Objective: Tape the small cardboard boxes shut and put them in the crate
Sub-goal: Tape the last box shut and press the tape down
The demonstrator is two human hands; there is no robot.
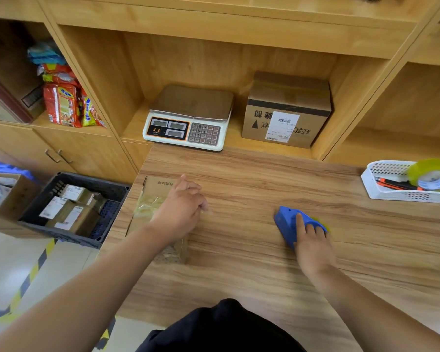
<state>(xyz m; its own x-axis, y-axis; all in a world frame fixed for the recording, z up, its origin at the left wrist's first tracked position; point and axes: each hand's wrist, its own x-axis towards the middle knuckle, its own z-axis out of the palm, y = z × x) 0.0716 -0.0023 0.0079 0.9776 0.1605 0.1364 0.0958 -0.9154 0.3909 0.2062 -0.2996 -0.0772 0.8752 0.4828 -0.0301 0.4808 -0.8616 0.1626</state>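
Wooden desk [239, 252]: taping being wrapped up, small box [153, 189] being held at desk's left edge.
Taped box being gripped by left hand [181, 207], fingers curled over its rt side; tape dispenser [285, 222] being clasped by right hand [311, 240]. Next, prob.: box to be carried left & down into crate [92, 179].

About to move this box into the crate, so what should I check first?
1. Tape across the small cardboard box: ok, clear tape shows on top.
2. Every seam sealed: cannot tell, the left hand covers part.
3. Left hand's grip on the box: cannot tell.
4. Tape dispenser parked: ok, on the table under the right hand.
5. Room in the crate: ok, bare bottom shows beside the packed boxes.
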